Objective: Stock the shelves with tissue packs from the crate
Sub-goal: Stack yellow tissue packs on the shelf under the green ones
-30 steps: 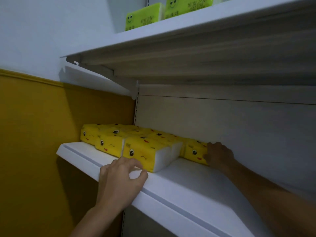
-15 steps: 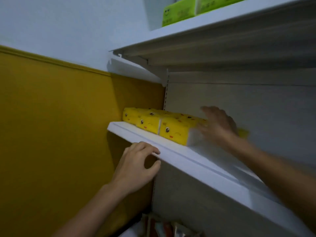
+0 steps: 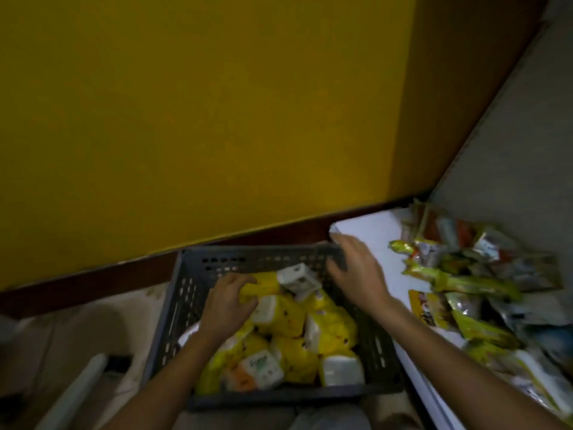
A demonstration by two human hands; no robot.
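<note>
Down over the dark grey perforated plastic crate (image 3: 192, 274), both hands having left the shelf, the left hand (image 3: 229, 301) curls fingers round a yellow film-wrapped tissue pack (image 3: 263, 282) while the right hand (image 3: 356, 271), fingers loosely spread, hovers at the far rim, so another fetch seems begun.

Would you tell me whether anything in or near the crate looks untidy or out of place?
The tissue packs in the grey crate lie jumbled at all angles, not stacked; the left hand grips a yellow pack among them. Beside it, snack packets sprawl in a loose heap on the white shelf.
</note>
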